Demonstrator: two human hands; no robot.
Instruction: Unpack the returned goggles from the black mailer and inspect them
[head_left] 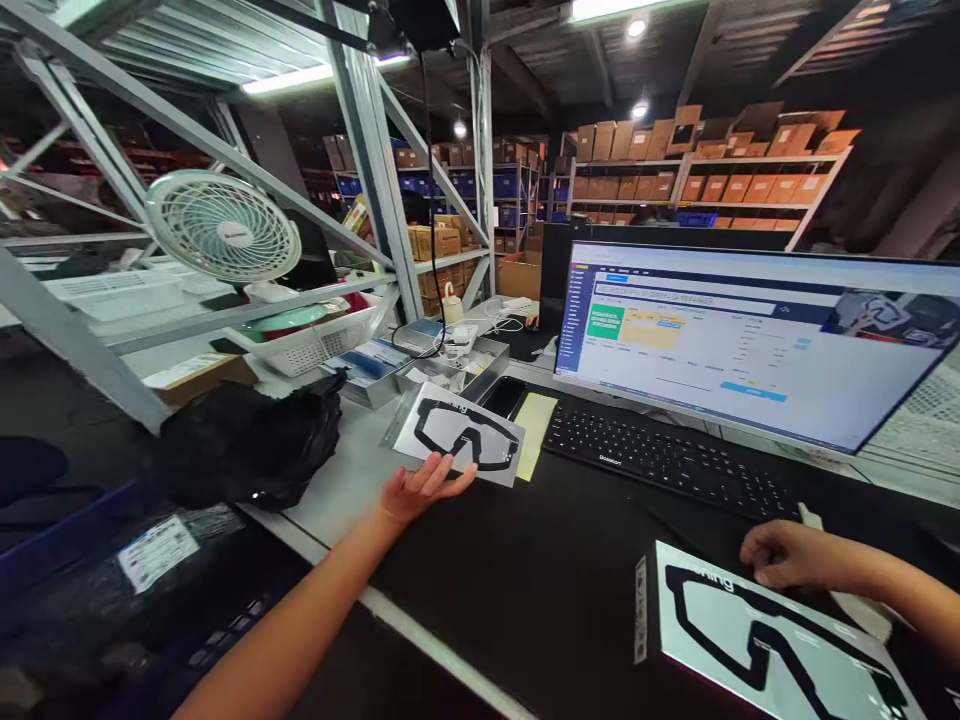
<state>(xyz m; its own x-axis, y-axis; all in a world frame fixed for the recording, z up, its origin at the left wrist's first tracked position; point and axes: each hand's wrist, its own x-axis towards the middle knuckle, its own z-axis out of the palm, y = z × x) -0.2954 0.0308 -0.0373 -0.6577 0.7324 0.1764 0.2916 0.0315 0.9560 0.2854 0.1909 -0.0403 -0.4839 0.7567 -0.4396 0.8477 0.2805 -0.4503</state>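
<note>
My left hand has its fingers over the lower edge of a flat white packet printed with a black goggle-frame outline; my thumb is hidden. The packet is tilted beside a yellow paper slip. My right hand is curled above a second, larger-looking sheet or packet with the same print, lying on the black desk mat. A white object passes under the right wrist, mostly covered, and what the curled fingers hold does not show. A narrow printed label strip lies left of the second packet.
Behind the hands are a black keyboard and a monitor. A black plastic bag sits at the desk's left, near a fan and a white basket. Metal frame posts rise beyond; shelves of cartons stand further back.
</note>
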